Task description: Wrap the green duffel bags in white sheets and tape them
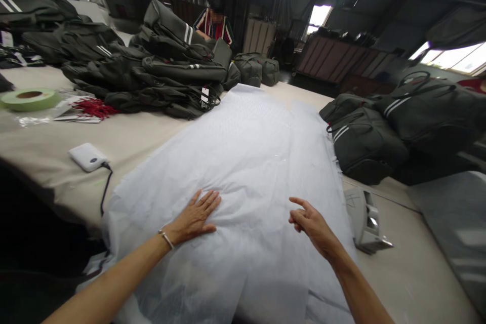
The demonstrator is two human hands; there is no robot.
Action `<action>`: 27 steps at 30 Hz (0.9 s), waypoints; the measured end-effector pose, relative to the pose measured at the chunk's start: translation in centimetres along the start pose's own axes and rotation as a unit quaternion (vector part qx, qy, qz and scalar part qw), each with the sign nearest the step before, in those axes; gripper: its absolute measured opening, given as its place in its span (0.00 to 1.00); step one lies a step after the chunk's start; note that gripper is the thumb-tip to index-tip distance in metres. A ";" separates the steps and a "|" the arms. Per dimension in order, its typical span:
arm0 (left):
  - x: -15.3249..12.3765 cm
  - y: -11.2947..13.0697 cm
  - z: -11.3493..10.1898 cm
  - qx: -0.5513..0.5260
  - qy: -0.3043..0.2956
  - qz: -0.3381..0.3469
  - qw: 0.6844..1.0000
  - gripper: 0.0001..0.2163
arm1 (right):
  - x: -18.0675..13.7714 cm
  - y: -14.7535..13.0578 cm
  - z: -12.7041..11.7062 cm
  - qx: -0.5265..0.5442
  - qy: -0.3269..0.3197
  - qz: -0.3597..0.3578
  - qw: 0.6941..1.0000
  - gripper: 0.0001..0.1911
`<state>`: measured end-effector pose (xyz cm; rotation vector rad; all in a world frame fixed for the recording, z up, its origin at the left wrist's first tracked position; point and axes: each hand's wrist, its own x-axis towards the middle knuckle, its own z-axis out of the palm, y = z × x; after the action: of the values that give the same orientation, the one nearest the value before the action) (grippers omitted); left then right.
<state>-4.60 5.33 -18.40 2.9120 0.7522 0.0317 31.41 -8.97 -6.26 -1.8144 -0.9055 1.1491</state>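
A broad layer of thin, whitish, see-through sheeting (250,162) covers the middle of the table, wrinkled near my hands. My left hand (193,220) lies flat on it with the fingers spread, and a bracelet (166,239) circles that wrist. Over the right part of the sheeting is my right hand (307,220), its index finger stretched out and the other fingers partly curled. Nothing shows in its grasp. Whether it touches the sheeting I cannot tell.
Dark bags (182,71) are piled at the back left; more bags (372,131) stand on the right. A tape dispenser (366,220) sits right of the sheeting. At left are a white power bank (88,157), green tape (30,98) and red-stringed tags (93,107). A person (214,23) is behind.
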 end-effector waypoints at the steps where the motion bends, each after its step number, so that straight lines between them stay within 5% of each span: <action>1: -0.1 -0.1 0.1 -0.004 -0.002 -0.002 1.000 0.40 | 1.1 -0.8 1.6 -0.015 -0.009 -0.009 1.000 0.26; 6: -0.2 -0.2 0.7 -0.035 -0.008 -0.010 0.999 0.40 | 6.7 0.4 5.7 -0.135 -0.010 0.025 0.990 0.11; 10: -0.2 0.0 0.7 -0.058 0.000 -0.008 0.998 0.40 | 9.6 2.6 6.6 -0.269 -0.005 0.088 0.959 0.11; 14: -0.1 0.0 0.4 -0.070 -0.001 -0.012 0.997 0.40 | 9.7 3.0 5.6 -0.358 -0.011 0.108 0.927 0.16; 19: -0.4 0.0 -0.1 -0.075 0.000 -0.005 0.997 0.40 | 8.4 2.1 1.4 -0.376 0.022 0.119 0.919 0.18; 23: 0.2 0.1 -0.8 -0.061 0.031 -0.010 0.998 0.39 | 9.5 1.3 0.2 -0.368 0.119 0.022 0.922 0.33; 27: 3.7 0.2 -1.6 -0.006 0.110 -0.060 0.992 0.35 | 13.2 2.2 4.2 -0.401 0.126 -0.161 0.893 0.38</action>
<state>-1.32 7.18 -16.85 2.8761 0.9567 0.3496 32.29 2.50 -14.24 -2.2479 -1.5959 0.3041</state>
